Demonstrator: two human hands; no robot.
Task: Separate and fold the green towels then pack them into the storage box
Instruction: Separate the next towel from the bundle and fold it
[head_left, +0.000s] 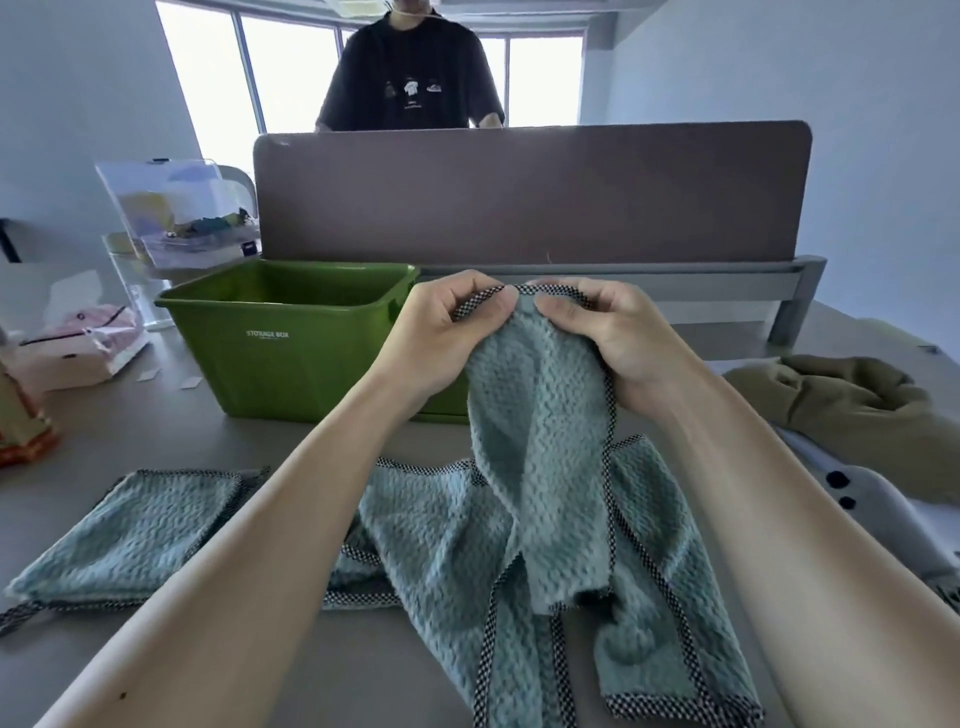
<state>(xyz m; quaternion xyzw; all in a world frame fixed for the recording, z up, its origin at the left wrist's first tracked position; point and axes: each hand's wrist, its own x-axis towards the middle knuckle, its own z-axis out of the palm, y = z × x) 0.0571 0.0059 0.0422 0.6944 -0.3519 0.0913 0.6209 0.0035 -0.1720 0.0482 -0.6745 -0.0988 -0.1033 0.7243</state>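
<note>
A pale green towel (540, 436) with a black-and-white checked border hangs lifted above the table. My left hand (441, 332) and my right hand (608, 338) pinch its top edge close together. Its lower end drapes onto a loose heap of more green towels (665, 561) on the grey table. A folded green towel (130, 535) lies flat at the left. The green storage box (291, 332) stands open behind my left hand; I see nothing inside it.
A brown desk divider (530, 192) runs across the back, with a person in a black shirt (410, 78) behind it. Clear plastic containers (176, 213) and pink packets (88, 343) sit at the left. An olive cloth (852, 400) lies at the right.
</note>
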